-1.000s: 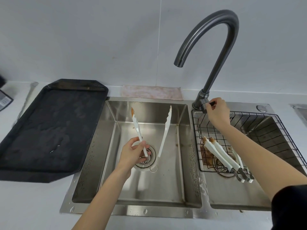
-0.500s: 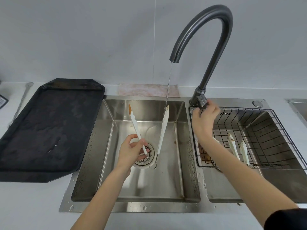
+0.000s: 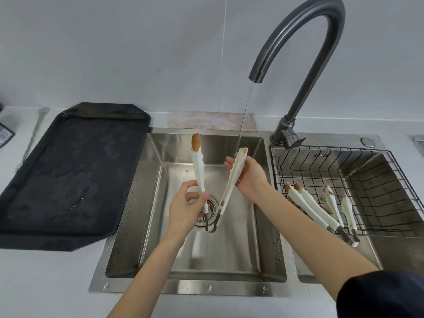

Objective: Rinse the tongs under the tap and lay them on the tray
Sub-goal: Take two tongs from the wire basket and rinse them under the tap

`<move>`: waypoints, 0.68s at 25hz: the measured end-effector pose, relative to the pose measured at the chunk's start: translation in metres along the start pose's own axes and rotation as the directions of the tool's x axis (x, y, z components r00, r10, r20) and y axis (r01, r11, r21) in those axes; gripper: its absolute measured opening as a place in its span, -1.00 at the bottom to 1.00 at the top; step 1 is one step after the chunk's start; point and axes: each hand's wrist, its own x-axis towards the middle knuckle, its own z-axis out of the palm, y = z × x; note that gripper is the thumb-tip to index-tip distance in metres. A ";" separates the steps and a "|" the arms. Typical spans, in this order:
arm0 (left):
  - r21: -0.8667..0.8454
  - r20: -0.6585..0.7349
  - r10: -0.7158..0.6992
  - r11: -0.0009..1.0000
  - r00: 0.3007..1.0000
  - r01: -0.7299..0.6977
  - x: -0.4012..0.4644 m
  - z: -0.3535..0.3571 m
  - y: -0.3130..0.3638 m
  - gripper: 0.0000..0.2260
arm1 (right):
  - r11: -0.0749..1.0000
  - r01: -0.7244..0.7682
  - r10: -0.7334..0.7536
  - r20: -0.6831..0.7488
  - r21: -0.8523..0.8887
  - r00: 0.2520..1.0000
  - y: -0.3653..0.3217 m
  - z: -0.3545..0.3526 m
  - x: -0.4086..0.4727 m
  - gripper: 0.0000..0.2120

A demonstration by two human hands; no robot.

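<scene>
Tongs [image 3: 199,171] spread wide over the sink [image 3: 257,226], so water reaches both arms; left hand [image 3: 188,207] fingers closed on left arm, right hand [image 3: 250,177] fingers closed on right arm near the stream; tray [image 3: 68,171] waits at left w/ nothing on it.

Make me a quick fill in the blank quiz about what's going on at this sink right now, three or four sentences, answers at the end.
1. The water from the tap lands on the tongs' ____ arm.
2. The left hand grips the arm whose tip is smeared ____.
3. The right hand touches the tongs, not the tap ____.
4. More dirty tongs lie in the wire ____.

Answers: right; brown; handle; basket
</scene>
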 end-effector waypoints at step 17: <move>0.006 -0.028 0.047 0.999 0.998 -0.047 0.022 -0.008 0.004 -0.80 | 0.996 -0.076 0.073 0.073 0.048 0.995 -0.005 0.027 0.028 -0.81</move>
